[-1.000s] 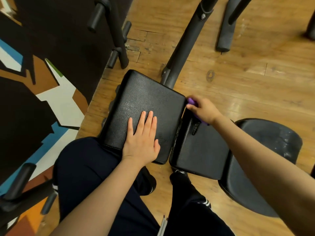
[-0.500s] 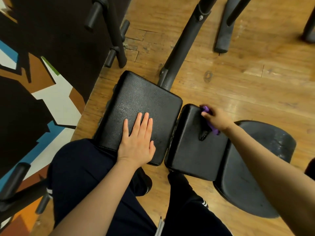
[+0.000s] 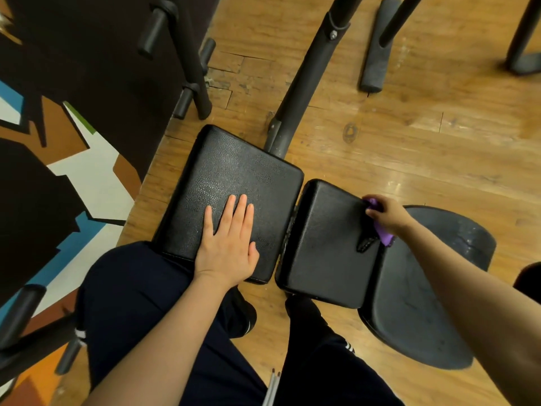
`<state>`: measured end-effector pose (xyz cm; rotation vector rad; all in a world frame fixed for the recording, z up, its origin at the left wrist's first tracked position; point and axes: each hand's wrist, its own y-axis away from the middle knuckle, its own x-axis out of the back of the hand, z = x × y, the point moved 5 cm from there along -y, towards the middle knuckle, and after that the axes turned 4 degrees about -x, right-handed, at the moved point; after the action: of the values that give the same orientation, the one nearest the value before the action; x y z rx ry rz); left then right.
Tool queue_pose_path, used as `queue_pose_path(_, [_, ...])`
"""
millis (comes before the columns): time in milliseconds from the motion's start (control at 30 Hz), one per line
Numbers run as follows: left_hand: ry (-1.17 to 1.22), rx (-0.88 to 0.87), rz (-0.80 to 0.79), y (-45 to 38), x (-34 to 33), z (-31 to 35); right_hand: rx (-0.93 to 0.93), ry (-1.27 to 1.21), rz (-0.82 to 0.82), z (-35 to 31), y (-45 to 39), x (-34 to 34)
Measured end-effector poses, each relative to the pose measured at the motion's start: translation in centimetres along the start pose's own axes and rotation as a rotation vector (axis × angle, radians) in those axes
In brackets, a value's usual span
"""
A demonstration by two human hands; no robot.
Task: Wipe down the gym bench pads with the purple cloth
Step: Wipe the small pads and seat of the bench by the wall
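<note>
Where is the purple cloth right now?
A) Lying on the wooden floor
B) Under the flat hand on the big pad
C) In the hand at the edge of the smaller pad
C: the right hand holds the purple cloth at the far right edge of the smaller pad, while the left hand lies flat on the bigger pad with no cloth.

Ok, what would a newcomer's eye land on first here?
The purple cloth, gripped by the right hand at the right edge of the smaller black pad. Then the left hand, lying flat on the larger pad beside it.
</note>
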<state>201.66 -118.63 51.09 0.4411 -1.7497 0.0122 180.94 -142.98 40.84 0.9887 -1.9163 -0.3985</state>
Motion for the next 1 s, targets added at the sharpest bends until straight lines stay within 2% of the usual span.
queue_pose_path(167, [-0.006, 0.001, 0.009, -0.1, 0.0, 0.0, 0.243, 0.081, -0.085, -8.6, -1.4, -0.9])
queue_pose_path(267, [-0.007, -0.001, 0.0, 0.0, 0.0, 0.0, 0.289, 0.092, -0.086, -10.6, -1.3, -1.0])
queue_pose_path(400, [-0.01, 0.002, 0.008, 0.0, 0.1, 0.1, 0.191, 0.007, -0.003, -5.5, -0.6, -0.9])
queue_pose_path(533, [-0.021, 0.001, 0.014, -0.1, 0.1, 0.1, -0.056, -0.021, 0.089, 2.8, 0.8, -0.3])
queue_pose_path(633, [-0.028, -0.005, 0.016, 0.0, -0.2, 0.1, -0.129, -0.041, 0.123, 4.2, 1.2, -0.5])
queue_pose_path(733, [-0.026, -0.005, 0.033, 0.0, -0.2, 0.1, 0.098, -0.05, 0.144, -1.6, 0.6, -1.1])
queue_pose_path(867, [-0.033, -0.006, 0.042, 0.1, -0.2, 0.1, 0.41, 0.002, 0.088, -10.8, -0.2, -2.8])
queue_pose_path(1000, [-0.091, 0.007, 0.008, 0.2, -0.2, 0.0, 0.414, -0.01, 0.171, -11.3, 0.6, -3.3])
